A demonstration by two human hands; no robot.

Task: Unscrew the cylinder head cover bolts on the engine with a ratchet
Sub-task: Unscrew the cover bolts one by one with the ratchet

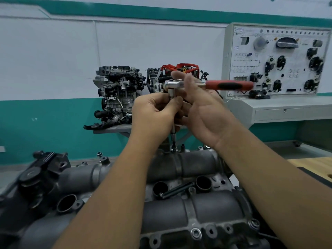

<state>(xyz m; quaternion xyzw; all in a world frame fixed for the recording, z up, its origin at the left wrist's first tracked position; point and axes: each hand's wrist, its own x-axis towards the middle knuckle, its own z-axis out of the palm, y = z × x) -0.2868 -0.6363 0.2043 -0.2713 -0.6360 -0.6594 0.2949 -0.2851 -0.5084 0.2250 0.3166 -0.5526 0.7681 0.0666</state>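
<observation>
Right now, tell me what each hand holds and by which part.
Both hold the ratchet. The left hand pinches the extension bar just below the head. The right hand wraps fingers around the metal neck beside the head; the red grip is free.

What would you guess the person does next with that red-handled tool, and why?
Probably swing the ratchet handle sideways to turn the bolt. The extension stands upright with its socket seated at the far edge of the cover, the left hand pinches the extension near the top to steady it, and the right hand holds the ratchet head.
</observation>
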